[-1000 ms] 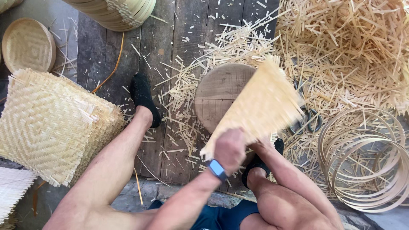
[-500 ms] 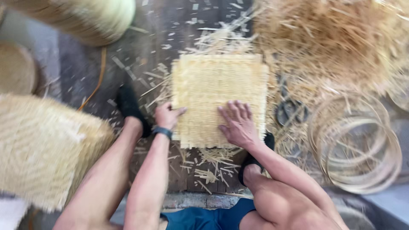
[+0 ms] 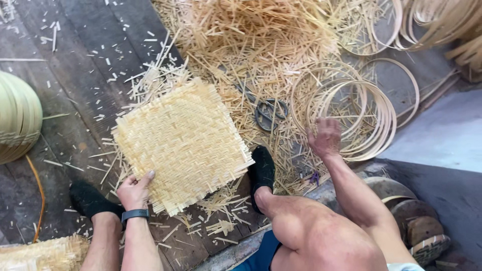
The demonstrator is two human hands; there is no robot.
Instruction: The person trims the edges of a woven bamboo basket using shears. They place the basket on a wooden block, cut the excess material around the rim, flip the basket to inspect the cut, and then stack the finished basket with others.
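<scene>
A square woven bamboo mat (image 3: 183, 143) lies flat on the dark wooden planks in front of me. My left hand (image 3: 134, 190) rests on its near left corner, thumb over the edge, a dark band on the wrist. My right hand (image 3: 325, 137) is off the mat, fingers spread, at the near edge of a stack of thin bamboo hoops (image 3: 351, 113). It holds nothing that I can see. My two feet in black shoes sit at either side of the mat's near edge.
Grey scissors (image 3: 268, 111) lie among loose bamboo strips (image 3: 261, 35) behind the mat. A rounded woven basket (image 3: 17, 118) stands at the left edge. More hoops (image 3: 442, 25) are at the top right. Round wooden discs (image 3: 406, 211) sit at my right.
The mat went from held up and tilted to lying flat on the floor. My right hand has left the mat and moved right to the hoops. The view has swung right.
</scene>
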